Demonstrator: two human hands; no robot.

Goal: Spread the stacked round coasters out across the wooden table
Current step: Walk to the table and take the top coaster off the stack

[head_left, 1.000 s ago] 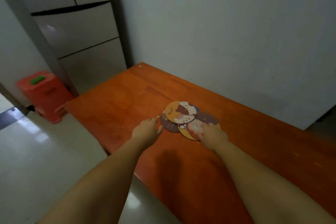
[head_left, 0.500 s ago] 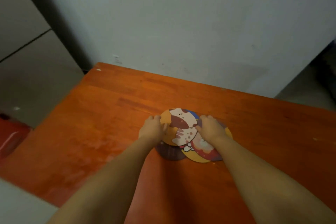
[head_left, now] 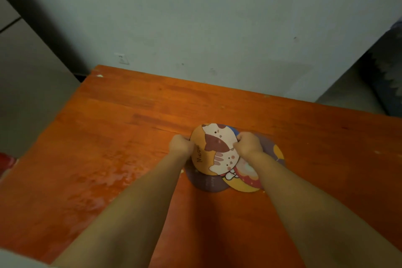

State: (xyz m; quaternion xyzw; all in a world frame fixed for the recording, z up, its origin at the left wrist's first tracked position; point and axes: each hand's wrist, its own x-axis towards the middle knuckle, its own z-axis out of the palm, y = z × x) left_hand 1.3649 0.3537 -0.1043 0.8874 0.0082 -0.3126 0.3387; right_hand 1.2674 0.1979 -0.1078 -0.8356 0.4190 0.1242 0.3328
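A loose pile of round coasters lies on the orange wooden table [head_left: 130,137]. The top coaster [head_left: 214,148] is orange with cartoon cats and the word "Meow". My left hand [head_left: 181,144] pinches its left edge and my right hand [head_left: 248,143] pinches its right edge. Below it a dark purple coaster [head_left: 206,183] sticks out at the near left. A yellow and red coaster [head_left: 248,178] peeks out at the near right, and another purple one [head_left: 272,148] shows behind my right hand. My forearms hide part of the pile.
A pale wall [head_left: 217,28] runs along the table's far edge. A grey fridge [head_left: 26,93] stands at the left, with a red bin [head_left: 6,162] on the floor beside it. A dark patterned cloth [head_left: 387,76] is at the far right.
My view has swung right and closer to the table. Both hands moved in from the pile's near side and closed on the opposite edges of the top cat coaster.
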